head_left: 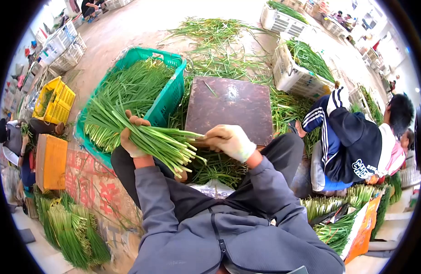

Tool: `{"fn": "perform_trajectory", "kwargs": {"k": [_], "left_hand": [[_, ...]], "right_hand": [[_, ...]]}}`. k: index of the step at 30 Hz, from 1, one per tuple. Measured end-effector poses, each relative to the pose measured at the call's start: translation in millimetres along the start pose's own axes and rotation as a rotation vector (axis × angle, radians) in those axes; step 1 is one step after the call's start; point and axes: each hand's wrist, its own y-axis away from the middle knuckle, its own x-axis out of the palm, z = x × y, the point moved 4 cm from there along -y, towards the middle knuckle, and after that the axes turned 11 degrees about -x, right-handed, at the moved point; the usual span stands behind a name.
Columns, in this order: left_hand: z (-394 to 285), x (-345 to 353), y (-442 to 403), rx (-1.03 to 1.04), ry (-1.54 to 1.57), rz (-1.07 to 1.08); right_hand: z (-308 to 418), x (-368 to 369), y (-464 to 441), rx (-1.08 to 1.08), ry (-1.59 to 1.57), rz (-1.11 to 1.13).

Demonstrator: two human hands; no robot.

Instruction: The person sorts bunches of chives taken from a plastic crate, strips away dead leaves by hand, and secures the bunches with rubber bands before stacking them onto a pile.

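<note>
A thick bundle of green stalks (162, 142) lies across my left hand (133, 137), whose fingers wrap round it from the left side. Its pale cut ends point right, over my lap. My right hand (228, 140), in a whitish glove, is closed at the tip of one pale stalk that sticks out from the bundle. Just behind the bundle stands a green plastic crate (174, 89) filled with long green leaves (133, 84). A dark brown square board (229, 107) is in front of me, beyond my right hand.
Loose stalks (215, 34) litter the floor around the board. White crates (288, 75) of greens stand at the upper right. A person in dark clothes (356, 146) sits at the right. At the left are a yellow crate (60, 100), an orange-brown box (52, 162) and stacked bundles (73, 230).
</note>
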Motion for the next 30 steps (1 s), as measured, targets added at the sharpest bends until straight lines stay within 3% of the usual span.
{"fn": "perform_trajectory", "kwargs": {"k": [3, 5, 6, 9, 11, 12, 17, 21, 22, 25, 28, 29, 30], "left_hand": [[2.6, 6.9, -8.1, 0.039, 0.041, 0.039], [8.5, 9.7, -11.3, 0.047, 0.028, 0.012], [8.1, 7.6, -10.3, 0.072, 0.006, -0.034], [11.1, 6.2, -4.1, 0.067, -0.053, -0.036], [12.0, 9.8, -6.8, 0.071, -0.048, -0.035], [12.4, 10.7, -7.8, 0.067, -0.051, -0.027], [17.0, 10.6, -6.7, 0.007, 0.029, -0.005], [12.5, 10.4, -4.4, -0.047, 0.128, 0.072], [10.7, 9.2, -1.5, -0.060, 0.159, 0.105], [3.7, 6.3, -4.9, -0.012, 0.146, 0.078], [-3.1, -2.3, -7.7, 0.014, 0.187, 0.059], [-3.6, -3.9, -7.8, 0.028, 0.196, 0.031], [-4.4, -5.3, -6.9, 0.038, 0.203, 0.001]], "right_hand": [[-32.8, -23.4, 26.6, 0.186, -0.148, -0.139], [-46.7, -22.5, 40.3, 0.068, 0.881, 0.388], [-50.6, -18.8, 41.1, -0.004, 0.937, 0.353], [-35.6, -2.9, 42.2, -0.034, 0.408, 0.020], [-7.9, 4.2, 25.9, -0.118, 0.299, -0.211], [7.7, 7.1, 14.9, -0.297, 0.393, -0.176], [20.2, 40.5, -22.8, -0.316, 0.841, 0.150], [6.0, 38.8, -23.6, -0.335, 0.782, 0.163], [2.9, 29.9, -17.5, -0.302, 0.780, 0.185], [-18.7, 8.9, 5.5, -0.280, 0.815, -0.022], [-50.9, -9.2, 30.0, -0.054, 1.035, 0.170], [-47.3, -11.6, 33.4, -0.052, 1.040, 0.168], [-50.4, -14.2, 38.9, 0.133, 0.930, 0.192]]}}
